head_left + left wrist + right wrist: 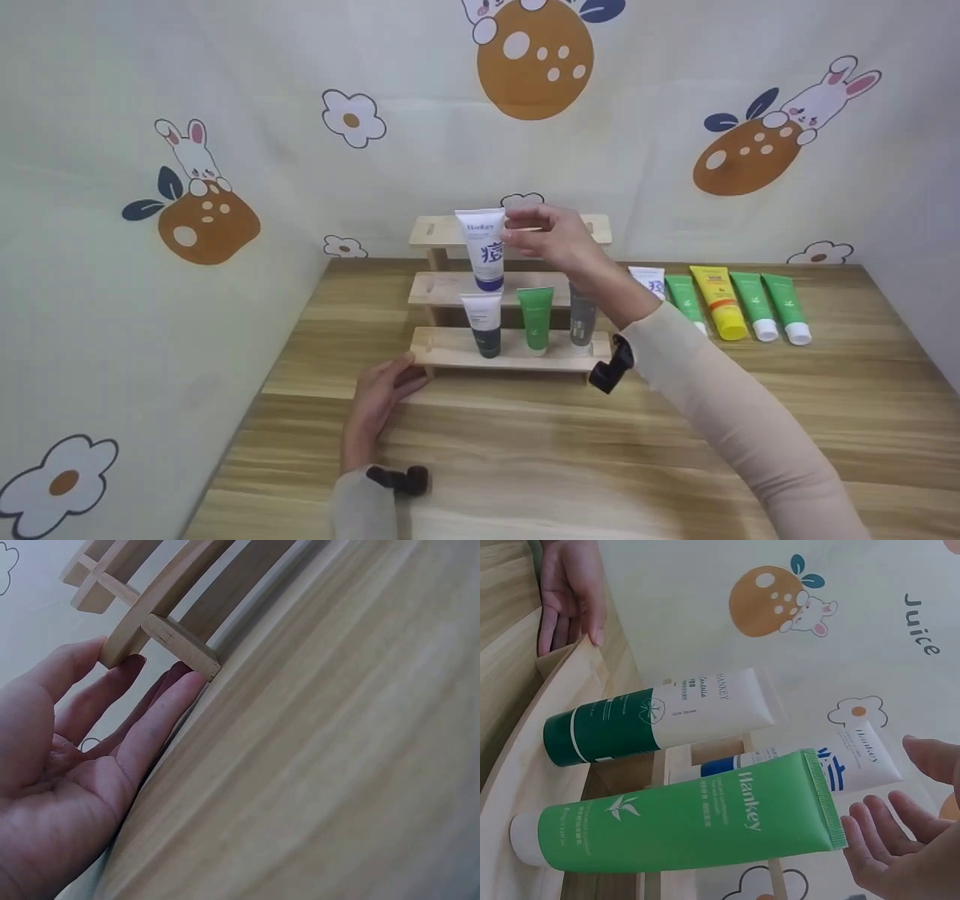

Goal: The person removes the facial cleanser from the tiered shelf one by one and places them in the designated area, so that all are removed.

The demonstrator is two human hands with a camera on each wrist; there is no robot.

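A three-step wooden display rack [450, 360] stands on the table. My left hand [377, 397] pinches the left end of its lowest step, thumb on top and a finger beneath, as the left wrist view shows. On the middle step a white tube with a blue cap [484, 247] stands upright, cap down. My right hand [559, 238] is beside its top, fingers loosely bent and spread, thumb apart from them in the right wrist view. The lowest step bears a white and dark green tube [660, 716], a green tube [682, 817] and a grey tube [582, 319], partly behind my right wrist.
To the right of the rack several tubes lie in a row: a white one [647, 279], a yellow one [718, 300] and green ones [754, 304]. A printed cloth [420, 165] hangs close behind the rack. My right forearm [735, 412] crosses over the table.
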